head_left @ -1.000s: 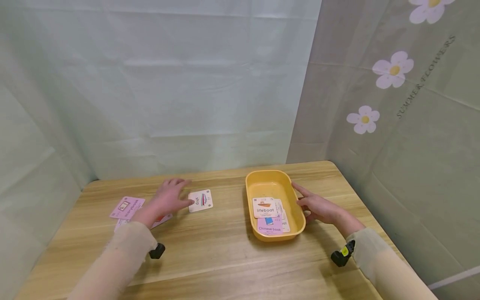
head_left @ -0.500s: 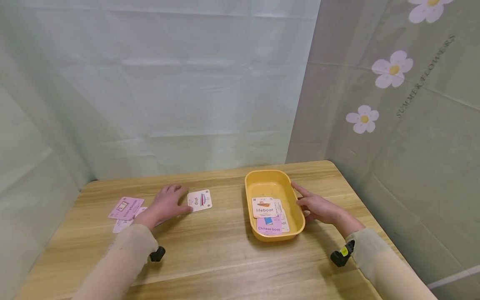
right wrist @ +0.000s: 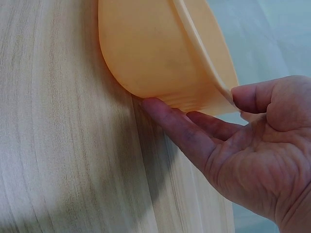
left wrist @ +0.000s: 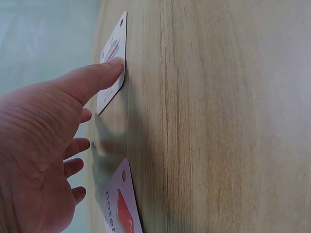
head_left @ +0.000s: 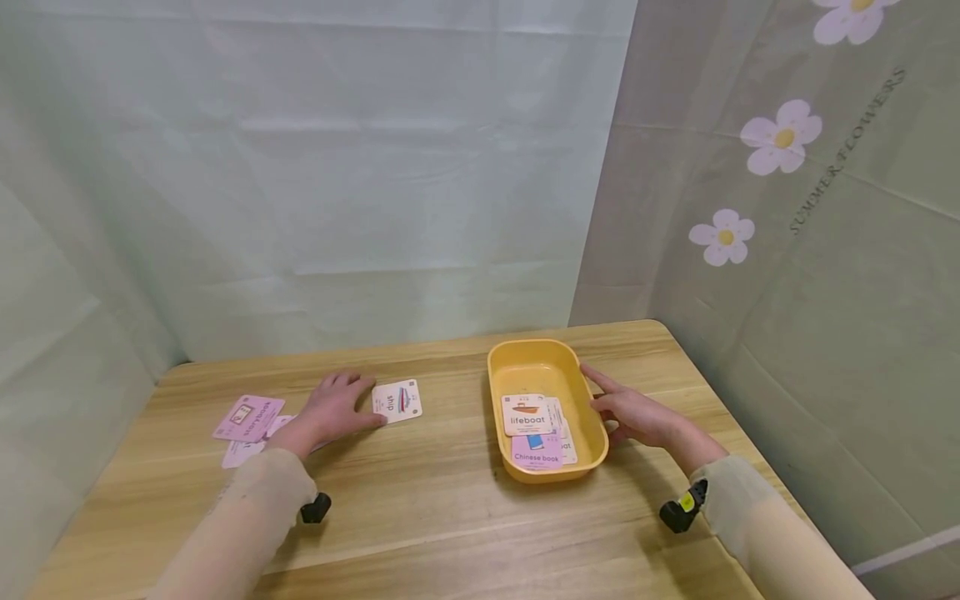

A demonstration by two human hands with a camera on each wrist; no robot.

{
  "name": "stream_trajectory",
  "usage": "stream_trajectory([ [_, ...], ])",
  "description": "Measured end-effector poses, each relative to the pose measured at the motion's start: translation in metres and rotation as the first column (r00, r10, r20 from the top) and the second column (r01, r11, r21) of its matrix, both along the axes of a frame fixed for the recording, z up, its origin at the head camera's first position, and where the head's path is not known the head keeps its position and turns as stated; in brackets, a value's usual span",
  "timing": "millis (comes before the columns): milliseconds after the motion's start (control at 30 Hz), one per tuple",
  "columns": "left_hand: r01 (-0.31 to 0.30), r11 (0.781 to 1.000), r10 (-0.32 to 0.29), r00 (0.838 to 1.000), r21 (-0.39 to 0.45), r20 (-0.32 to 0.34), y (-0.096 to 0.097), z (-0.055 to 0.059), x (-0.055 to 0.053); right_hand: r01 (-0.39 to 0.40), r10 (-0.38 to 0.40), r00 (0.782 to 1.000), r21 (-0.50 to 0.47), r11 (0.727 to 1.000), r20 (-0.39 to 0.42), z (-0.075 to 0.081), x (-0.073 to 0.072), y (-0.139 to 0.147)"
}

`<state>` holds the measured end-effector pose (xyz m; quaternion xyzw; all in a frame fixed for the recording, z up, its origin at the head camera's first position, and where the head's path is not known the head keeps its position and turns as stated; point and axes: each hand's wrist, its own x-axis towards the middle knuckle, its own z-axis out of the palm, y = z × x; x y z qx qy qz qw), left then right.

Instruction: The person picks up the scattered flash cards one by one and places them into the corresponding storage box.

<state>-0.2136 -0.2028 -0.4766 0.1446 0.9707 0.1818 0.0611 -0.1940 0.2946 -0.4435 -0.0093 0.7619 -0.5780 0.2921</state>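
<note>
My left hand (head_left: 337, 408) reaches to a white card (head_left: 406, 401) printed "ship", lying on the table. The thumb rests on the card's near edge, and the other fingers bend loosely beside it. Behind that hand lie a pink "storybook" card (head_left: 249, 417) and more cards, partly hidden; one pink card (left wrist: 121, 206) has a red picture. My right hand (head_left: 637, 415) rests against the outer right side of a yellow tray (head_left: 586, 392), fingertips at its wall and rim. In the tray lie a "lifeboat" card (head_left: 527, 417), a pink "Chinese book" card (head_left: 536, 454) and others, overlapping.
The wooden table (head_left: 420, 525) ends at a rounded far right corner. A pale curtain (head_left: 360, 183) hangs behind it, and a grey curtain (head_left: 847, 333) with flower prints stands at the right.
My left hand has drawn back slightly and lowered, its fingers closer to the ship card's left side and the thumb at its corner. The right hand keeps its place at the tray.
</note>
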Motion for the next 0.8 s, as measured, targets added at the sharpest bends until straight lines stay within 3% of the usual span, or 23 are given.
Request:
stream_trajectory([
  [467, -0.007, 1.000, 0.007, 1.000, -0.017, -0.015, -0.0005, -0.0038, 0.0002, -0.047, 0.047, 0.999, -0.013, 0.999, -0.013, 0.0008, 0.0010, 0.0018],
  [800, -0.010, 1.000, 0.011, 0.999, 0.029, -0.031, -0.0021, -0.0067, -0.0020, -0.021, 0.021, 1.000, -0.003, 1.000, -0.011, 0.0011, 0.0010, 0.0006],
])
